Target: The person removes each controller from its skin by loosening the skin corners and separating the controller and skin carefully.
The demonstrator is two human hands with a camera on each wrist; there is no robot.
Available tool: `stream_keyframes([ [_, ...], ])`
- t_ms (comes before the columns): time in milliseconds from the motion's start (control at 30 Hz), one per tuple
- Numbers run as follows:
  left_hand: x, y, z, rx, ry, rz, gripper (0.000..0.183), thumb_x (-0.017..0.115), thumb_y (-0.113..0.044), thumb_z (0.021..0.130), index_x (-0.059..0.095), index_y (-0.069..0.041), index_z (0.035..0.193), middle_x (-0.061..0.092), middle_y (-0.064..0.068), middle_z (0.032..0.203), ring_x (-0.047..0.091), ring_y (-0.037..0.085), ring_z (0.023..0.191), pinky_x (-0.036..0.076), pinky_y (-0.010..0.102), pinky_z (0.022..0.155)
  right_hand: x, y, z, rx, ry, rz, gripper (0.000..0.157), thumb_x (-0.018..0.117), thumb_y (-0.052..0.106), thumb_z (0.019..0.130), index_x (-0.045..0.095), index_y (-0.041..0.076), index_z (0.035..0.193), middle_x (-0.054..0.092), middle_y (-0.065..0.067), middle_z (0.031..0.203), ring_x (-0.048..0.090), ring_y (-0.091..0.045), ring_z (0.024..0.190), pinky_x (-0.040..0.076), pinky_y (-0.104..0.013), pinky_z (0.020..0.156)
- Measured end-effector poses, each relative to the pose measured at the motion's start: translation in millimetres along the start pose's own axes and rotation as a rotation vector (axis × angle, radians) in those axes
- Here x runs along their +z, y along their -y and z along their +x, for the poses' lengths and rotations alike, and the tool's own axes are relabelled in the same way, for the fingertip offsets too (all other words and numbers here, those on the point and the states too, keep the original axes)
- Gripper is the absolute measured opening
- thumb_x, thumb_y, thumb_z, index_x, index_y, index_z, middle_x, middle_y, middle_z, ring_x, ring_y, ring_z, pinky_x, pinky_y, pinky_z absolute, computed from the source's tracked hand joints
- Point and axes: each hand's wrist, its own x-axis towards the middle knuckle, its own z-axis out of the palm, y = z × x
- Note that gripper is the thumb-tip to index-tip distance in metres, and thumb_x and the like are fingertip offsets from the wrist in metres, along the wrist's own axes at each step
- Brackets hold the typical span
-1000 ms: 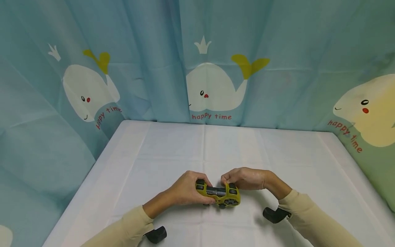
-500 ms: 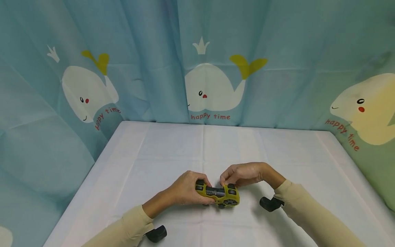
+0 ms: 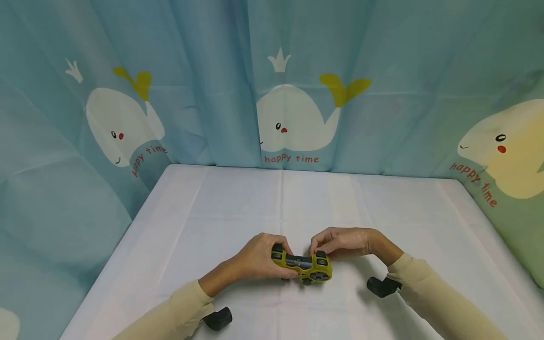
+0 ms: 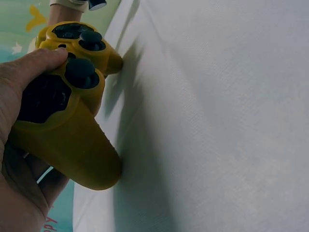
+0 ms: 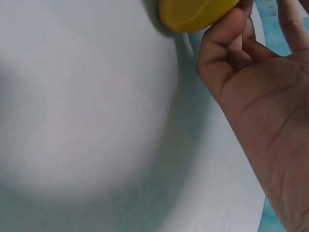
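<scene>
A game controller [image 3: 300, 263] in what looks like a yellow rubbery cover, with black buttons and sticks, is held a little above or on the white table; which, I cannot tell. My left hand [image 3: 260, 257] grips one end, thumb across its face between the two sticks [image 4: 81, 73] in the left wrist view. At the far edge of the other end, my right hand [image 3: 346, 241] has its fingers curled. In the right wrist view the right thumb and fingers [image 5: 223, 46] pinch at the yellow rim [image 5: 195, 14]; the fingertips are partly hidden.
The white-covered table [image 3: 238, 198] spreads around both hands. Behind and beside it hangs a blue-green curtain [image 3: 204, 85] printed with whales. Black wrist-worn devices [image 3: 384, 286] stick out below the beige sleeves.
My right hand has lifted its wrist, shifted slightly and changed its finger placement along the controller's far edge. The left hand and the controller stay almost where they were.
</scene>
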Motion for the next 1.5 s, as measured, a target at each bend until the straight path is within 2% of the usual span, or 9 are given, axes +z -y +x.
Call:
stream_keyframes([
  [167,-0.2,-1.9,1.4,0.0,0.017,0.008,0.032,0.094,-0.035,0.073,0.069,-0.024,0.089,0.064,-0.016,0.082,0.061,0.003,0.068,0.052,0.023,0.058,4.1,2.7,2.4,0.013,-0.001,-0.052,0.01,0.052,0.01,0.103,0.06,0.009,0.097,0.053,-0.003,0.097,0.049,-0.018,0.098,0.043,-0.032,0.09],
  [433,-1.0,-2.8,4.7,0.035,0.019,0.041,0.03,0.093,-0.034,0.073,0.071,-0.022,0.09,0.065,-0.017,0.08,0.061,0.001,0.067,0.052,0.021,0.058,14.1,3.0,0.4,-0.029,-0.128,-0.067,0.014,0.049,0.011,0.106,0.056,0.006,0.095,0.046,-0.005,0.099,0.048,-0.022,0.102,0.042,-0.037,0.094],
  [633,-4.4,-4.2,5.0,0.053,0.036,0.09,0.03,0.093,-0.035,0.073,0.073,-0.021,0.09,0.064,-0.018,0.079,0.059,-0.001,0.067,0.05,0.02,0.058,14.9,4.7,3.3,-0.052,-0.124,-0.064,0.015,0.049,0.012,0.107,0.056,0.006,0.095,0.045,-0.005,0.097,0.047,-0.021,0.099,0.043,-0.038,0.092],
  [833,-4.6,-3.3,6.5,0.085,0.035,0.142,0.03,0.092,-0.035,0.073,0.073,-0.02,0.089,0.065,-0.019,0.078,0.057,-0.002,0.066,0.048,0.018,0.057,13.4,10.6,0.1,-0.063,-0.147,-0.154,0.021,0.051,0.016,0.107,0.052,-0.001,0.096,0.043,-0.005,0.094,0.044,-0.021,0.093,0.041,-0.035,0.084],
  [967,-5.4,-3.8,7.2,0.09,0.036,0.164,0.03,0.092,-0.036,0.073,0.073,-0.02,0.09,0.065,-0.019,0.078,0.057,-0.002,0.066,0.048,0.017,0.057,15.1,12.5,-8.2,-0.059,-0.201,-0.249,0.027,0.049,0.019,0.108,0.052,-0.006,0.099,0.043,-0.007,0.096,0.042,-0.023,0.093,0.038,-0.038,0.084],
  [1100,-4.1,-4.4,6.1,0.089,0.031,0.169,0.03,0.092,-0.037,0.073,0.073,-0.02,0.09,0.065,-0.019,0.078,0.057,-0.002,0.065,0.047,0.018,0.057,19.4,16.9,-16.3,-0.02,-0.266,-0.36,0.024,0.05,0.022,0.108,0.055,0.001,0.099,0.046,-0.008,0.095,0.045,-0.026,0.095,0.037,-0.044,0.085],
  [1233,0.1,-4.9,4.2,0.07,0.003,0.158,0.03,0.093,-0.037,0.072,0.074,-0.021,0.09,0.066,-0.019,0.077,0.057,-0.003,0.065,0.047,0.018,0.058,22.9,19.7,-23.0,-0.01,-0.317,-0.408,0.02,0.052,0.022,0.107,0.056,0.003,0.101,0.048,-0.008,0.095,0.047,-0.027,0.096,0.037,-0.048,0.087],
  [1367,0.9,-6.0,3.3,0.058,-0.024,0.163,0.03,0.093,-0.037,0.071,0.073,-0.022,0.089,0.066,-0.019,0.077,0.058,-0.003,0.066,0.048,0.017,0.058,32.1,17.4,-27.5,-0.08,-0.395,-0.429,0.016,0.05,0.018,0.108,0.054,0.003,0.104,0.049,-0.009,0.101,0.047,-0.028,0.1,0.04,-0.048,0.092],
  [1500,1.7,-4.3,2.1,0.059,-0.047,0.158,0.03,0.093,-0.038,0.071,0.073,-0.024,0.088,0.066,-0.018,0.077,0.058,-0.003,0.065,0.048,0.018,0.057,46.9,9.4,-29.8,-0.168,-0.508,-0.431,0.016,0.049,0.017,0.109,0.054,0.002,0.105,0.049,-0.012,0.106,0.047,-0.028,0.101,0.043,-0.042,0.091],
])
